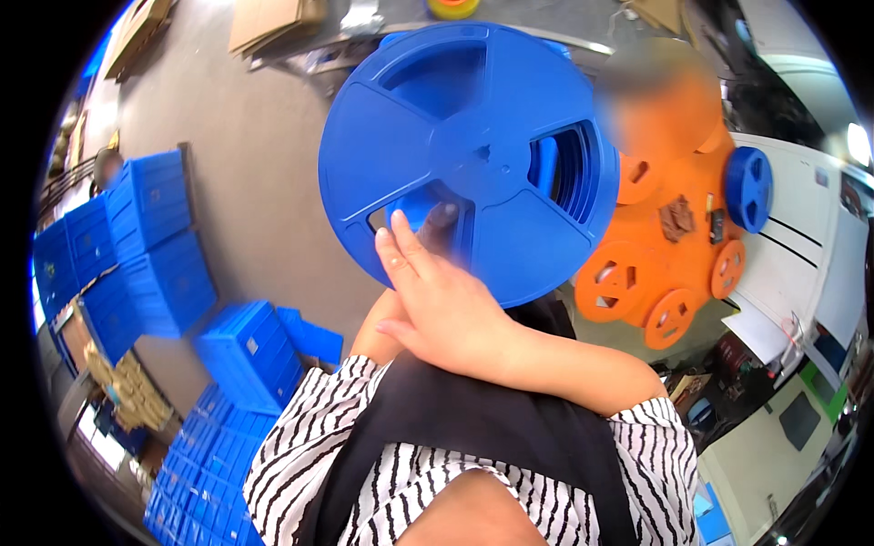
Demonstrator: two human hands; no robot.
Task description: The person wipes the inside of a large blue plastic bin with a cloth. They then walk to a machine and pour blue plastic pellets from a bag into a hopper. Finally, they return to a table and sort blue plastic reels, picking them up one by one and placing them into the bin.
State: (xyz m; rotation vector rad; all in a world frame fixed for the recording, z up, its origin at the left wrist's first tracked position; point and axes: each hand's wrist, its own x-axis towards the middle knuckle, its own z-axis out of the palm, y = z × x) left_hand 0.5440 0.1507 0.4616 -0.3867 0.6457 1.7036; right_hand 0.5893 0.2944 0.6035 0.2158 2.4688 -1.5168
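Note:
A large blue plastic reel point(382, 164) fills the space in front of me, its round flange turned up toward me with wedge-shaped openings. Through the right-hand opening, several stacked blue rims show. My right hand point(451, 309) reaches across my body with fingers stretched out, resting at the reel's near left edge by an opening. Beneath it my left forearm runs up toward the reel. My left hand is mostly hidden by the reel and my right hand; a dark, shadowed shape point(442, 232) in the near opening may be part of it.
On the right lie several orange reels point(610, 280) on an orange surface point(674, 264), with a small blue reel point(749, 189) beside them. Blue crates point(150, 205) are stacked at the left. Beyond the big reel runs a bench edge point(564, 38); flattened cardboard point(269, 23) lies far left of it.

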